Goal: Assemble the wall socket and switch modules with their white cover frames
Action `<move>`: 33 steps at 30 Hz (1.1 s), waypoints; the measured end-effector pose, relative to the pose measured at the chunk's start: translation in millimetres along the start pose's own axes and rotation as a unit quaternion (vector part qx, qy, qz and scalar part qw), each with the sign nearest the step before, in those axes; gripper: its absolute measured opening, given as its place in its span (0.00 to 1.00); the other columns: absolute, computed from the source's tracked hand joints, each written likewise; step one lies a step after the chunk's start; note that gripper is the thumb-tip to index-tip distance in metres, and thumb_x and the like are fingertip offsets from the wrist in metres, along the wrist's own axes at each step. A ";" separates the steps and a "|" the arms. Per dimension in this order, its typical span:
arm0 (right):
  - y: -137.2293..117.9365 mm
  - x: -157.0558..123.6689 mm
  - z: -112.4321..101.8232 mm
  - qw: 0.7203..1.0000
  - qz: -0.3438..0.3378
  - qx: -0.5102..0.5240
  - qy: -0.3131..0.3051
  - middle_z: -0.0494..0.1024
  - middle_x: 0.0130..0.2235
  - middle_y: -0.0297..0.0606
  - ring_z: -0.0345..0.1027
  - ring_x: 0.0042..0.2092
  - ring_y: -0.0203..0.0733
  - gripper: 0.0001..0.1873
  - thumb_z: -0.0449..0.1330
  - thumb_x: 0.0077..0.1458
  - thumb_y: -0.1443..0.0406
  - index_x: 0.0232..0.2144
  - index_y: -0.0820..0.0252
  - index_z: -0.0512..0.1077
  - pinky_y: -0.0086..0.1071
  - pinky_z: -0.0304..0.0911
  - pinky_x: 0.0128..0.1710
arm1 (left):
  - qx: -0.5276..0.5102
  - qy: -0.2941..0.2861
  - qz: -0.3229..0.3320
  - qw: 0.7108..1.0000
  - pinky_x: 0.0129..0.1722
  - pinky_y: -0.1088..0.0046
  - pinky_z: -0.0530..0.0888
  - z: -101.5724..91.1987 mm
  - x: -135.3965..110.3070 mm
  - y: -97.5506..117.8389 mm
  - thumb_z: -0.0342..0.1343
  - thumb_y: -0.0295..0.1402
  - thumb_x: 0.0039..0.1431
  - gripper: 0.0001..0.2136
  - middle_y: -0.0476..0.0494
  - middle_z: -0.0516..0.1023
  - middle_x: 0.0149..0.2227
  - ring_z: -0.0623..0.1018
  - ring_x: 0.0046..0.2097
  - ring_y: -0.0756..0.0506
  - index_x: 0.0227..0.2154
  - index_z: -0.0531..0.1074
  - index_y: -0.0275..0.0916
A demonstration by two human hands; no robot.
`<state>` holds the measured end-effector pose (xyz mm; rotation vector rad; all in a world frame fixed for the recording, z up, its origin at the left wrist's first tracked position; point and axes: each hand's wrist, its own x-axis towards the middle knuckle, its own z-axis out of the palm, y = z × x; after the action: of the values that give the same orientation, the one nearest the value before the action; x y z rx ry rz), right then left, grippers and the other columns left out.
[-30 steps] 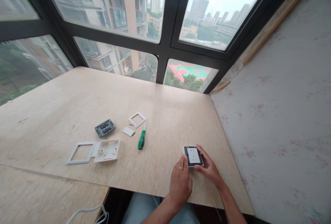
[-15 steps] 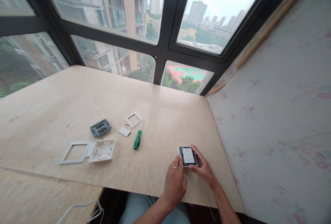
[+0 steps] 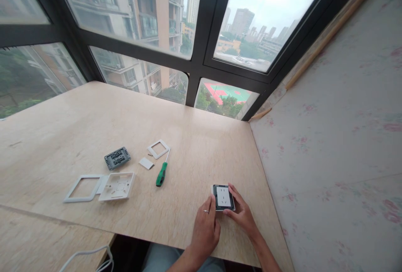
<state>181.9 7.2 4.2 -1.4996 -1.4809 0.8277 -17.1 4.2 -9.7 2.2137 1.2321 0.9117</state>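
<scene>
A wall socket [image 3: 222,197] with a white face and dark frame lies near the front right of the wooden table [image 3: 94,112]. My left hand [image 3: 205,226], with a ring on one finger, grips its left edge with curled fingers. My right hand [image 3: 241,212] holds its right edge and lower corner. Both hands press on it from either side.
Further left lie a green-handled screwdriver [image 3: 162,173], a small white square frame [image 3: 158,148], a small white cover piece [image 3: 146,163], a dark grey socket module [image 3: 117,157], a white back box [image 3: 117,186] and a larger white frame [image 3: 83,188]. A white cable [image 3: 91,256] hangs below the front edge. A wallpapered wall [image 3: 339,138] stands on the right.
My view has drifted a little, so everything sits slightly lower and further left. Both hands stay on the socket, which has hardly moved on the table.
</scene>
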 end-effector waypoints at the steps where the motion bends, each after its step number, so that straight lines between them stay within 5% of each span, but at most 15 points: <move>1: 1.6 -0.5 0.5 1.000 -0.003 -0.006 0.003 0.59 0.66 0.47 0.52 0.67 0.55 0.39 0.69 0.49 0.57 0.61 0.52 0.64 0.53 0.53 0.64 | 0.003 0.000 0.000 1.000 0.56 0.55 0.71 -0.1 0.0 -0.1 0.46 0.21 0.56 0.36 0.28 0.63 0.63 0.67 0.61 0.36 0.68 0.45 0.31; 14: 2.7 -3.2 7.6 0.993 -0.061 -0.097 0.037 0.63 0.64 0.47 0.58 0.65 0.56 0.38 0.67 0.51 0.57 0.63 0.51 0.62 0.51 0.60 0.61 | 0.021 0.006 -0.011 1.000 0.55 0.56 0.73 1.1 0.3 -2.4 0.46 0.24 0.60 0.34 0.28 0.63 0.62 0.69 0.61 0.37 0.69 0.42 0.35; 33: -2.0 -3.5 2.8 0.993 -0.055 -0.102 0.011 0.61 0.66 0.43 0.55 0.66 0.55 0.39 0.67 0.52 0.55 0.64 0.47 0.60 0.54 0.56 0.62 | 0.037 0.018 -0.002 0.999 0.53 0.56 0.73 -3.0 2.7 0.1 0.46 0.25 0.61 0.34 0.29 0.66 0.61 0.70 0.60 0.37 0.69 0.41 0.36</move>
<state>178.3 3.9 4.4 -1.5538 -1.6561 0.6054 -18.2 6.7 -6.6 2.2617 1.3052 0.9216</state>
